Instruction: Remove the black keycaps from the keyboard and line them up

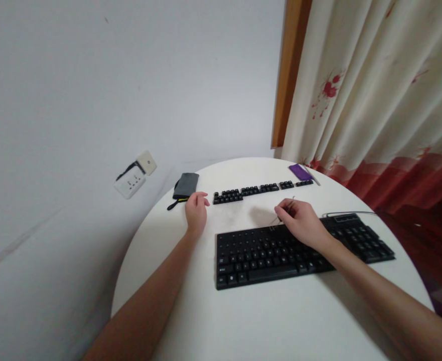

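The right hand [298, 220] pinches a thin wire tool [275, 221] at the upper edge of the black keyboard [271, 258] on the white table [221, 328], where a slip could scratch it or knock the loose keycaps [228, 197] beyond, while the left hand [196, 211] (loosely curled, seemingly unladen) rests beside the grey pouch [187, 183].
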A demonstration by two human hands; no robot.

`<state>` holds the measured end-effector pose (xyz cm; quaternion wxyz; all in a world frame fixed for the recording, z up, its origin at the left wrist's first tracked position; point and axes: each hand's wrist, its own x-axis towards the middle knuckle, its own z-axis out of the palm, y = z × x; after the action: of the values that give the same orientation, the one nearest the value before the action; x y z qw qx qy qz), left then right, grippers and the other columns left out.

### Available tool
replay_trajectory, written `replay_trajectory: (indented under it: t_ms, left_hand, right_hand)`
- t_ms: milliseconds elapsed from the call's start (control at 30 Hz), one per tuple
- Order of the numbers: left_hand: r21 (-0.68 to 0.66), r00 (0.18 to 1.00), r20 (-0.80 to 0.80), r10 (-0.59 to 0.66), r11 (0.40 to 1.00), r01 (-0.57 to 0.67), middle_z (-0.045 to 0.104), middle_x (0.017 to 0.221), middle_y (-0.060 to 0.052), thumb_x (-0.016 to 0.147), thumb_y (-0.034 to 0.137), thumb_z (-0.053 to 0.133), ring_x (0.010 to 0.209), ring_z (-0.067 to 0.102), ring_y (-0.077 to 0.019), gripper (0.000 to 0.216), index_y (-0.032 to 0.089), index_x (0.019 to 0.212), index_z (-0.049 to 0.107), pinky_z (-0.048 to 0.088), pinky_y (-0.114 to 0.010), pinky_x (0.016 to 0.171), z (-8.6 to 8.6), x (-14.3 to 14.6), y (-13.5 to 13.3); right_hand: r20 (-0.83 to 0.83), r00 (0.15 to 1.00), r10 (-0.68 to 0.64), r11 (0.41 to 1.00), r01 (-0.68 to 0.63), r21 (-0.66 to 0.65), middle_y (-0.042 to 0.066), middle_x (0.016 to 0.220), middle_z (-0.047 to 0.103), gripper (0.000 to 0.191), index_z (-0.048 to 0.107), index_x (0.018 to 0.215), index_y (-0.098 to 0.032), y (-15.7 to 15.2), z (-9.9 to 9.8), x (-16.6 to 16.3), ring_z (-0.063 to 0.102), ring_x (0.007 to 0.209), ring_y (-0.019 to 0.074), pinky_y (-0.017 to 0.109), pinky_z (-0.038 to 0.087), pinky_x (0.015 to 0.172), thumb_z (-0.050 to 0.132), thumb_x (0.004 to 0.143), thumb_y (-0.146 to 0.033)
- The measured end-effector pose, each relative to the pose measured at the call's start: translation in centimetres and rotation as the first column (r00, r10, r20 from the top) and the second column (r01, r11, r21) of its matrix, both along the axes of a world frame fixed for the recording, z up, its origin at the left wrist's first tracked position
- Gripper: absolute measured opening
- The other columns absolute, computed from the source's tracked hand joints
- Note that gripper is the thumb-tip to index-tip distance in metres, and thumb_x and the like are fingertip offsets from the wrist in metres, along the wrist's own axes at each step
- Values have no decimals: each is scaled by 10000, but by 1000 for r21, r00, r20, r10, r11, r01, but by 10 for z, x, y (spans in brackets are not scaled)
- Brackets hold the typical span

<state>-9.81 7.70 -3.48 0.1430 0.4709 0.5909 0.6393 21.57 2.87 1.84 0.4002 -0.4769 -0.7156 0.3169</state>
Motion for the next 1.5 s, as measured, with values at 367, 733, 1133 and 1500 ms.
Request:
replay_trajectory:
  t_ms: [367, 733, 1133, 1500]
  left_hand:
    - [-23, 998, -59, 0, 1000, -1, 550, 547, 21, 794, 225, 466, 467, 434, -123, 183, 181, 777, 644, 298, -236, 472, 6, 4, -3]
    - [-21, 997, -73, -7, 1000, 5, 551, 551, 21, 800, 225, 466, 451, 409, -116, 182, 181, 781, 642, 285, -234, 455, 4, 3, -2]
    - [-39, 995, -101, -17, 999, 13, 551, 560, 28, 807, 254, 456, 476, 439, -113, 208, 160, 812, 642, 313, -223, 492, 6, 4, -3]
    - [-38, 964, -192, -183, 983, 179, 587, 629, 12, 915, 278, 464, 512, 455, -107, 228, 154, 890, 655, 327, -218, 497, 36, 39, -36]
  right_hand:
    - [72, 990, 120, 992, -117, -41, -24, 551, 566, 210, 639, 691, -184, -20, 2, -14, 514, 514, 123, 239, 363, 515, 563, 861, -282]
    - [202, 959, 197, 980, -186, -73, -40, 522, 567, 178, 600, 720, -204, -33, 7, -22, 509, 461, 113, 231, 347, 506, 548, 877, -271]
    - [-226, 952, 205, 860, -285, -423, -50, 468, 535, 225, 475, 705, -214, -4, -23, -19, 431, 336, 91, 195, 311, 347, 415, 911, -282]
    - [-421, 900, 110, 965, -198, -171, -34, 582, 570, 290, 518, 714, -199, -11, -15, -22, 497, 438, 85, 190, 381, 400, 498, 937, -384]
